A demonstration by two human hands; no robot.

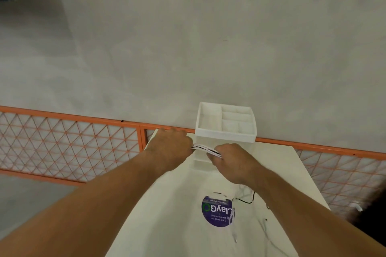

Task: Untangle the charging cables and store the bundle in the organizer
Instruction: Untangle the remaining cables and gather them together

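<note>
As left grip (171,148) and right grip (229,162) clamp it | cable bundle (203,149): taut, white-and-black strands | near organizer (225,134)

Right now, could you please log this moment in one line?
left hand: grips cable bundle | right hand: grips it too | organizer: bundle not yet stored | loose cables: on table

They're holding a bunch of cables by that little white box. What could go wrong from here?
Loose cable ends trail on the table below the right hand and may snag or re-tangle. The cable bundle, stretched between the left hand and right hand, looks longer than the small compartments of the organizer, so it might spring out.
</note>
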